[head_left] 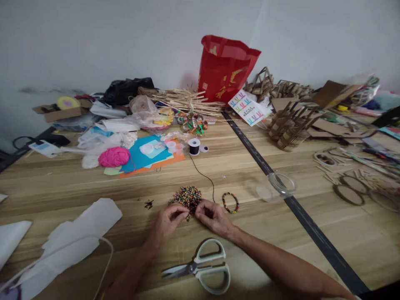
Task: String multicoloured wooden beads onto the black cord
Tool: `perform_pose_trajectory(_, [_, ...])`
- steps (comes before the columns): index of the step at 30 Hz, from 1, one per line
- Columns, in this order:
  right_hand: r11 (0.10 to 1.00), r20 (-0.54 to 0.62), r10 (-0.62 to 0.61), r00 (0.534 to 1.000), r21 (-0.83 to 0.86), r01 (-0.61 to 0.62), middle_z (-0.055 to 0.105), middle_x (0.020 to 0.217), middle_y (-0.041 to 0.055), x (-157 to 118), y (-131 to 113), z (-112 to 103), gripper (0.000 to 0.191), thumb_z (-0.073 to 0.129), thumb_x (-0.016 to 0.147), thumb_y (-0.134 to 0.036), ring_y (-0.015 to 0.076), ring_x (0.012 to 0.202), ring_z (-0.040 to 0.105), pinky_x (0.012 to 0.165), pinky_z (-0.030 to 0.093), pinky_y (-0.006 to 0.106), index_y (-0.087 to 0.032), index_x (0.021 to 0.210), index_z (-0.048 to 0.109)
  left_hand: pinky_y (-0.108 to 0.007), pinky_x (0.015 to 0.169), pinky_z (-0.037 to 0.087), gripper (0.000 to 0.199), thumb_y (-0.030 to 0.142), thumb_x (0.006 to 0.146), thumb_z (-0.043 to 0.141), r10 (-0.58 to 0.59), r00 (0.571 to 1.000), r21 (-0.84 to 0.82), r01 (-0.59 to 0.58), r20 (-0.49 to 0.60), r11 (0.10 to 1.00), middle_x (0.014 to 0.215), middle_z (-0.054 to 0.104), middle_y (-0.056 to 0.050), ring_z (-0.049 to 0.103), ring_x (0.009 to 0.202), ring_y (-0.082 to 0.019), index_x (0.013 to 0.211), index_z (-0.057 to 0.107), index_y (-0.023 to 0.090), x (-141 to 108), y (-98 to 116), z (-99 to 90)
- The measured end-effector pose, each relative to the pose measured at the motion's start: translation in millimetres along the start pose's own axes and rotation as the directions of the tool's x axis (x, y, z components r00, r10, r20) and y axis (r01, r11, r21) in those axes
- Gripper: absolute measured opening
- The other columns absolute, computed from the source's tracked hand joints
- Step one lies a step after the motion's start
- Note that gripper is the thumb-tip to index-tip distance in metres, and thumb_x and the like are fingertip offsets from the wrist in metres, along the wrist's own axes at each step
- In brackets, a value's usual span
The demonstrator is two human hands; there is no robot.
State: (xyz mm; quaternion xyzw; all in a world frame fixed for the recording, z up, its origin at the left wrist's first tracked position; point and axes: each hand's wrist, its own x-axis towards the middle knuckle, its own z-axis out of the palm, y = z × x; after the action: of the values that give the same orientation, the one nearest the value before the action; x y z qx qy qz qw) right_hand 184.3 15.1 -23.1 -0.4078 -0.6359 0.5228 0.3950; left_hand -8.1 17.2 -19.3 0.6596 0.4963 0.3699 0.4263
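Note:
A pile of small multicoloured beads [188, 196] lies on the wooden table. At its lower left edge my left hand [171, 220] is pinched, its fingertips close to a few beads; what they hold is too small to name. My right hand [213, 216] is closed at the pile's lower right, its grip also too small to make out. Black cord [204, 176] runs from a spool [194, 147] down to my right hand. A finished-looking beaded ring [230, 203] lies right of that hand. Scissors [200, 266] with pale handles lie nearer me, blades pointing left.
Short black pieces [149, 204] lie left of the beads. Pink yarn [114, 157] and blue sheets [134, 158] are behind at left. A clear tape roll [282, 182] is at right; a red bag [226, 68] and small woven baskets [287, 131] stand farther back.

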Motion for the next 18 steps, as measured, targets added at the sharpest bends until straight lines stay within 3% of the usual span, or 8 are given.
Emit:
perform_pose_trajectory(5, [1.000,0.010,-0.011,1.000,-0.006,0.011,0.049,0.063,-0.0021,-0.4,0.8,-0.8,0.018,0.059,0.082,-0.032,0.0100,0.058,0.042,0.052,0.031,0.020,-0.016,0.072,0.057,-0.025,0.060,0.050,0.023,0.036,0.074,0.061,-0.181,0.981,-0.115,0.189,0.073,0.975,0.065,0.067,-0.003,0.061,0.062,-0.016,0.078,0.067,0.014,-0.7,-1.6,-1.2])
perform_pose_trajectory(12, [0.999,0.018,-0.025,1.000,-0.025,0.025,0.048,0.062,-0.0024,-0.8,-0.9,-1.4,0.015,0.058,0.081,-0.028,0.0102,0.057,0.042,0.053,0.032,0.020,-0.016,0.071,0.057,-0.024,0.059,0.047,0.019,0.030,0.065,0.068,-0.220,0.964,-0.160,0.244,0.152,0.957,0.066,0.067,-0.003,0.060,0.062,-0.015,0.074,0.066,0.013,0.8,-3.6,0.5])
perform_pose_trajectory(18, [0.994,0.034,-0.053,0.998,-0.091,0.056,0.049,0.064,-0.0015,-1.7,0.1,-2.1,0.013,0.057,0.081,-0.025,0.0108,0.059,0.044,0.054,0.034,0.021,-0.016,0.072,0.058,-0.025,0.062,0.048,0.017,0.028,0.066,0.069,-0.199,0.967,-0.166,0.225,0.158,0.960,0.069,0.069,-0.004,0.062,0.065,-0.016,0.074,0.066,0.013,0.6,-6.1,1.1])
